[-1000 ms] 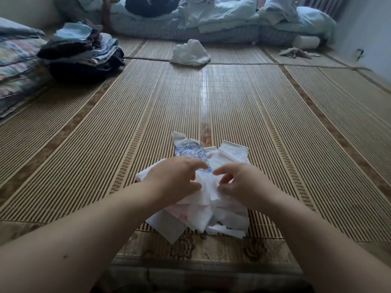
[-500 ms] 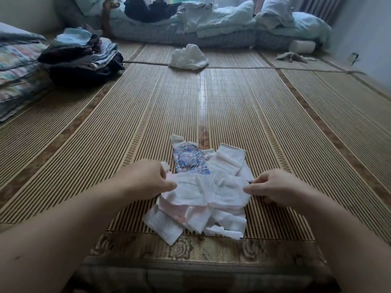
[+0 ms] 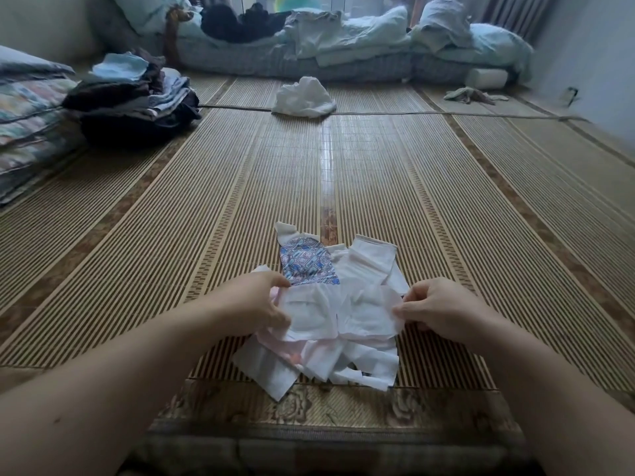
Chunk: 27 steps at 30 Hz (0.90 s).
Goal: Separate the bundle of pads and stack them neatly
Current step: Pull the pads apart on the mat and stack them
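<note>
Single head view: looks forward and down, close over bamboo mat (image 3: 429, 207); bedding (image 3: 343, 39) far.

A home bedroom: woven floor mats (image 3: 412, 201), folded clothes (image 3: 137, 94), and rumpled bedding (image 3: 343, 42) along the far wall.
</note>
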{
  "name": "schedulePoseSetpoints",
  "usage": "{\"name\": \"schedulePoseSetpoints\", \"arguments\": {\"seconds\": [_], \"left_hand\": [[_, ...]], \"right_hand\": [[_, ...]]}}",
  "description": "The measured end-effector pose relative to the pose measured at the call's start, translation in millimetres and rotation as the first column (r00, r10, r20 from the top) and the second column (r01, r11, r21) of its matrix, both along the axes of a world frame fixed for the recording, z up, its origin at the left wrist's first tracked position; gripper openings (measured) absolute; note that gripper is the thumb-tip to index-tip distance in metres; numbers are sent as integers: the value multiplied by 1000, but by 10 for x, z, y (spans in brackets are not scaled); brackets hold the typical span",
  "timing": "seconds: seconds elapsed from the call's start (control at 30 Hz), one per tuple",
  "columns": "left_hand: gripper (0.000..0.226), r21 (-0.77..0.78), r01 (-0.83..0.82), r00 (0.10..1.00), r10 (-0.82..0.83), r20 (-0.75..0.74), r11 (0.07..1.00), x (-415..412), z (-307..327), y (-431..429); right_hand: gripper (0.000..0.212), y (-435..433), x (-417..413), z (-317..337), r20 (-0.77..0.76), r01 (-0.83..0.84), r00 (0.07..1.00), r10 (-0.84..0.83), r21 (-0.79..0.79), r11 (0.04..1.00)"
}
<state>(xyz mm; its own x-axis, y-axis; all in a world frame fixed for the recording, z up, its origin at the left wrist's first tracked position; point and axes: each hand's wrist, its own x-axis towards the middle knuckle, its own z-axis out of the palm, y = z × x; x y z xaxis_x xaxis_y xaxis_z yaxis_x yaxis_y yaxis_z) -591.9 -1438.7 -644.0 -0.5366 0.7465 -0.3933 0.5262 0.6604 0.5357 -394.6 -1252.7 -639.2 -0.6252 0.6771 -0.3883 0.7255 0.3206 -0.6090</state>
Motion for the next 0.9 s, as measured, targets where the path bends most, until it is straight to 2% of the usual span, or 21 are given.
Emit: {"name": "schedulePoseSetpoints", "arguments": {"seconds": [0.13,0.23,0.3,0.33,0.4,0.47,0.57,0.63,0.77,0.9], "left_hand": [[27,21,-20,999,21,-36,1000,3,-4,14],[17,65,-3,994,10,-109,998,0,50,9],[14,91,-2,997,9,-74,996,-27,94,0],[13,110,-22,999,24,-21,994,-45,129,-9],[12,162,-129,979,101,176,978,-67,208,-23],[12,195,-280,897,184,402,940,-45,269,-20],[7,222,-407,765,198,613,886,76,350,29],[5,246,-433,710,159,686,867,172,393,66],[3,282,-460,631,87,771,842,297,434,95],[3,267,-475,616,100,781,838,310,414,87]], "right_hand": [[19,9,0,-15,-15,3,1000,-3,-4,1000],[18,26,6,-22,-36,3,999,-3,-3,1000],[16,38,18,-13,-79,18,997,-20,-26,999],[14,40,25,-2,-127,31,991,-38,-52,998],[11,14,28,41,-259,43,964,-64,-87,995],[9,-68,-8,97,-415,48,906,-79,-85,995],[9,-303,-131,202,-605,31,795,-36,-19,999],[8,-498,-223,242,-653,-12,755,63,83,996],[5,-796,-360,236,-649,-45,728,222,278,960],[6,-855,-409,190,-626,-40,711,320,418,908]]}}
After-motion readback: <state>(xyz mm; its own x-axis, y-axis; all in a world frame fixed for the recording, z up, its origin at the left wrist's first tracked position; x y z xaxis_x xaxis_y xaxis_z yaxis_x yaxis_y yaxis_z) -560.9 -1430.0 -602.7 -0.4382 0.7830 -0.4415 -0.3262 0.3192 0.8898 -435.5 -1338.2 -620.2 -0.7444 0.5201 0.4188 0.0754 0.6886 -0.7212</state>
